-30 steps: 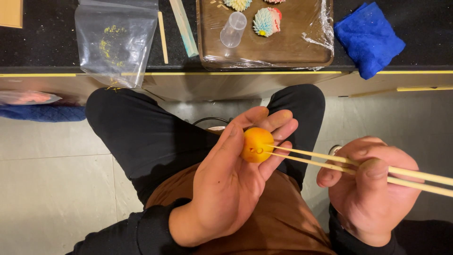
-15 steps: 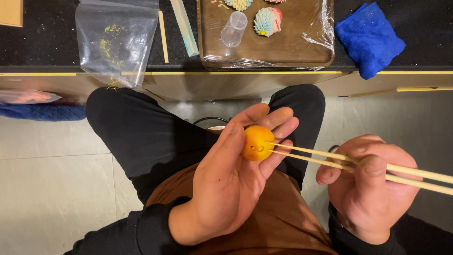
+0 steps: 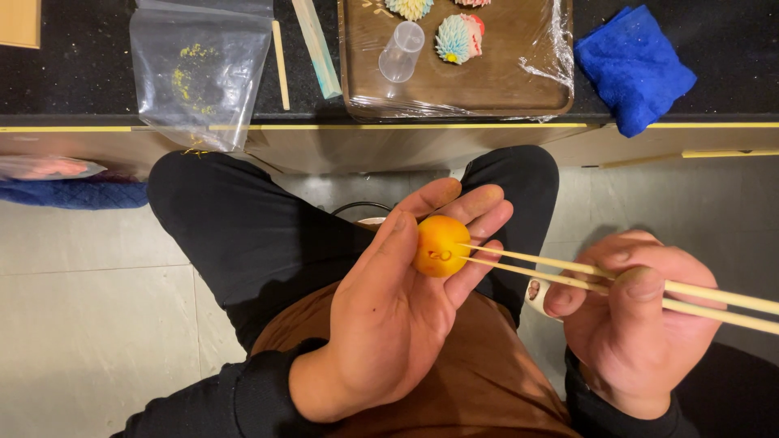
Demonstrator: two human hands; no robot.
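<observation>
Head view: looks straight down on a seated person's lap, with a black counter along the top edge.
Plastic bag: clear, crinkled, zip-type, at 11 o'clock on the counter, flecked inside with yellow crumbs; its lower corner hangs over the counter's yellow-edged lip.
Tray: brown, rectangular, wrapped in glossy cling film, at 12 o'clock; it carries a small clear plastic cup lying on its side and a ridged, pastel-striped sweet just beside the cup.
Blue cloth: soft, crumpled, at 1 o'clock, just beside the tray's right end.
Wooden sticks: one thin pale stick and one flat greenish strip lie between the bag and the tray.
Orange ball: smooth, rounded, dough-like, with a small mark on its right face; it sits at the centre, over the lap.
Left hand: cupped open, palm up, the ball resting against the curled fingertips with the thumb pressed to its left side.
Right hand: at 4 o'clock, closed around a pair of pale wooden chopsticks, thumb on top.
Chopstick tips: both touch the ball's right side, slightly apart.
Below: black trousers, a brown apron and a grey tiled floor.
</observation>
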